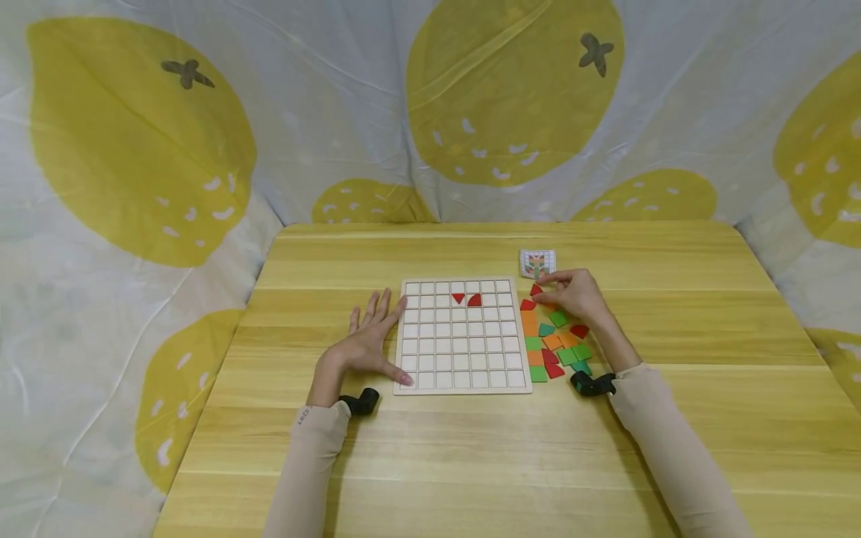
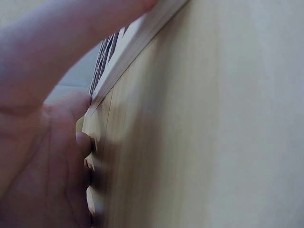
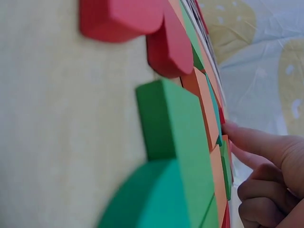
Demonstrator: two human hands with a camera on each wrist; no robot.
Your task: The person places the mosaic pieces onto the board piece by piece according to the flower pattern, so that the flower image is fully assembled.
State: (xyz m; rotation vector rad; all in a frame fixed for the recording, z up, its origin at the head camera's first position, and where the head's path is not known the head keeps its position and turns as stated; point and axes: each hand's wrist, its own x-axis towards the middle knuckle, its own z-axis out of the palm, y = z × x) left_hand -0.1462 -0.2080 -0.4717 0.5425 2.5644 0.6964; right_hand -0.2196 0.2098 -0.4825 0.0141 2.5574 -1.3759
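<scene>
A pale wooden grid board lies on the table, with a red triangle and a red quarter-circle piece in its upper cells. My left hand is spread at the board's left edge; its thumb touches the lower left corner and the index finger the upper left side. In the left wrist view, the thumb lies over the board's rim. To the right of the board, my right hand pinches a red piece between thumb and index finger. Its other fingers are curled in the right wrist view.
Loose orange, green, teal and red pieces lie along the board's right side, some against its edge. A small printed pattern card is behind them. A lemon-print cloth hangs behind the wooden table.
</scene>
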